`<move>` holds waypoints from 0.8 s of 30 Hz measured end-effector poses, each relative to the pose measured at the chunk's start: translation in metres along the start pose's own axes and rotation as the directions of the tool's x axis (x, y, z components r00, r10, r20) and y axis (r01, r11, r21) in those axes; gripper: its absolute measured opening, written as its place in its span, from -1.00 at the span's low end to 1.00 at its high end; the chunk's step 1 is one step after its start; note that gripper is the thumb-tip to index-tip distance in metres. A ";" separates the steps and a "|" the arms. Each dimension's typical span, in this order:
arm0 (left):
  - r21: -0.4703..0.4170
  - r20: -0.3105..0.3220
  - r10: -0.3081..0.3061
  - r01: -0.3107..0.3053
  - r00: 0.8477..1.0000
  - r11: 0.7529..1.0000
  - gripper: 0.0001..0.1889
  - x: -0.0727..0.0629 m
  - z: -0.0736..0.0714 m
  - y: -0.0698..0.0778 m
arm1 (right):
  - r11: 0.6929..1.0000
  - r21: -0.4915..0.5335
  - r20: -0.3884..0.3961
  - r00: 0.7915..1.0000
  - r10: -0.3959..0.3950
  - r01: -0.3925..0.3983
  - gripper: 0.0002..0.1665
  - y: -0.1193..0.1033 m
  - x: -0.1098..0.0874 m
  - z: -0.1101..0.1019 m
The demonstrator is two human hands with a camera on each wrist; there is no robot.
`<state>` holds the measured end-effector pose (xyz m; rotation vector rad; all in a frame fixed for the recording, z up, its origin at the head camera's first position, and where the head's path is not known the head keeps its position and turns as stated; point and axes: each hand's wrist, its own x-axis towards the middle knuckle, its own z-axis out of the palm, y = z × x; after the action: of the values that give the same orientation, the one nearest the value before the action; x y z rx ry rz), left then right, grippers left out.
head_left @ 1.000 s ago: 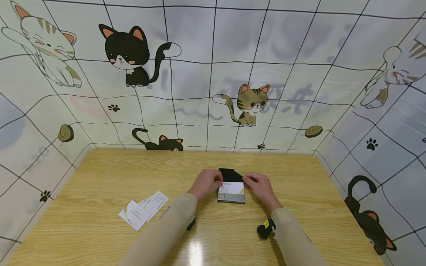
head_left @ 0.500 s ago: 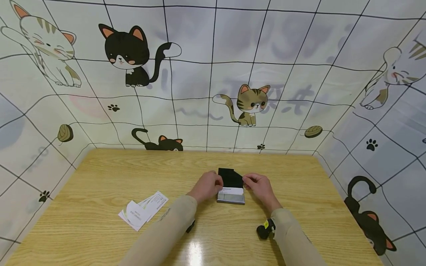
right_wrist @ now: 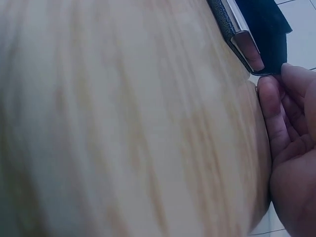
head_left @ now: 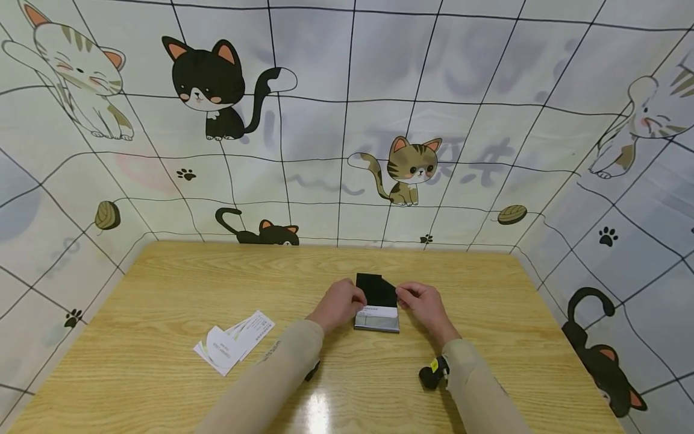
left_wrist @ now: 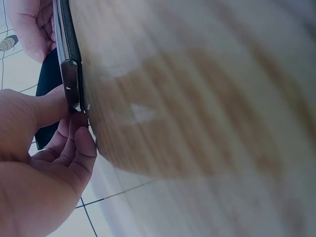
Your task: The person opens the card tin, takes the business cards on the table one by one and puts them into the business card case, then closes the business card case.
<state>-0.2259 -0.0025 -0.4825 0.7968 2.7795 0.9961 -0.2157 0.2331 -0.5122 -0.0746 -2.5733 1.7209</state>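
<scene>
A business card holder [head_left: 376, 322] lies on the table, its silvery pocket toward me and its black flap [head_left: 375, 290] folded back. Out of the pocket shows a strip of a white business card [head_left: 378, 311]. My left hand [head_left: 341, 304] grips the holder's left side, thumb near the card's edge; in the left wrist view its thumb and curled fingers meet at the holder's metal end [left_wrist: 71, 81]. At the right side, my right hand [head_left: 425, 304] pinches the flap's edge. The right wrist view has thumb and forefinger together beside the black flap [right_wrist: 269, 29].
Several white business cards [head_left: 234, 342] lie fanned on the wooden table [head_left: 184, 283], left of my left forearm. A cloth printed with cats and grid lines [head_left: 320, 132] rises behind the table and along both sides.
The white card has slid toward me, deeper into the holder's pocket, so less of it shows and more of the black flap does. The right hand stays nearly still.
</scene>
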 end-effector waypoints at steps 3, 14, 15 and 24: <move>0.011 0.001 -0.003 0.003 1.000 1.000 -0.89 -0.001 -0.002 0.001 | 1.000 -0.007 0.000 1.000 -0.002 0.002 -0.81 0.000 0.001 0.000; 0.020 0.000 0.019 -0.019 1.000 1.000 -0.90 -0.004 -0.004 -0.004 | 1.000 -0.008 0.005 1.000 -0.013 0.013 -0.83 -0.002 0.001 0.002; 0.013 0.002 0.024 -0.024 1.000 1.000 -0.90 -0.005 -0.005 -0.005 | 1.000 -0.009 0.005 1.000 -0.015 0.015 -0.82 -0.001 0.001 0.002; 0.037 0.042 0.038 -0.039 0.998 0.999 -0.78 -0.021 -0.036 -0.017 | 0.999 -0.044 0.013 1.000 -0.011 0.012 -0.79 -0.002 -0.002 -0.001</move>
<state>-0.2237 -0.0445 -0.4667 0.8691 2.7659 0.9240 -0.2141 0.2335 -0.5101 -0.0505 -2.6157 1.6666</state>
